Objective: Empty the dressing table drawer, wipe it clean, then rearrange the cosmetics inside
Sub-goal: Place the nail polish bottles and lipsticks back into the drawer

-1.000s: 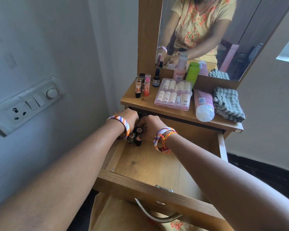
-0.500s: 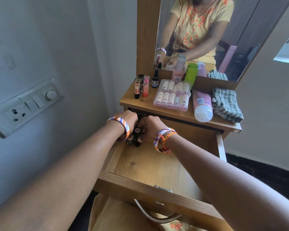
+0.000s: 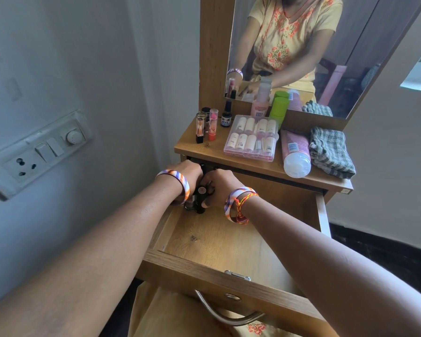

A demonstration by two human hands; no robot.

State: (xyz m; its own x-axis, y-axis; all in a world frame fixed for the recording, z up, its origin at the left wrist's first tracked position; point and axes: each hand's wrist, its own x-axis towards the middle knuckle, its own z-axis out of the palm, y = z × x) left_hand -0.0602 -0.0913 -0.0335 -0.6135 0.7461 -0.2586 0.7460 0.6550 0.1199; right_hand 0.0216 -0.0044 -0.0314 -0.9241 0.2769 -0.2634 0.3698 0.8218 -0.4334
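Wall switches (image 3: 38, 152) are seen at far left, well apart from the furniture. Both hands are met at the back-left corner of the open drawer (image 3: 228, 242), which is pulled out below the worktop (image 3: 204, 148). The left hand (image 3: 188, 172) is curled round a cluster of small dark cosmetic tubes (image 3: 199, 199) standing upright on the drawer floor, and the right hand (image 3: 219, 188) is closed on the same cluster from the other side, thumb pressed against a tube; exactly which tubes each hand pinches cannot be told. A striped bangle is worn on each wrist. The remaining drawer floor is seen as bare wood, with a metal handle (image 3: 228, 314) on its front panel.

On the worktop, from left to right, upright lipsticks (image 3: 205, 126) are grouped near a small dark bottle (image 3: 226, 114); a clear plastic case (image 3: 252, 138) of small bottles is laid flat; behind it a pink bottle (image 3: 261, 98) and a green container (image 3: 278, 109) are stood against the mirror (image 3: 350, 45); a pink bottle with a white cap (image 3: 295, 153) is laid on its side, just beside a folded checked cloth (image 3: 331, 148).
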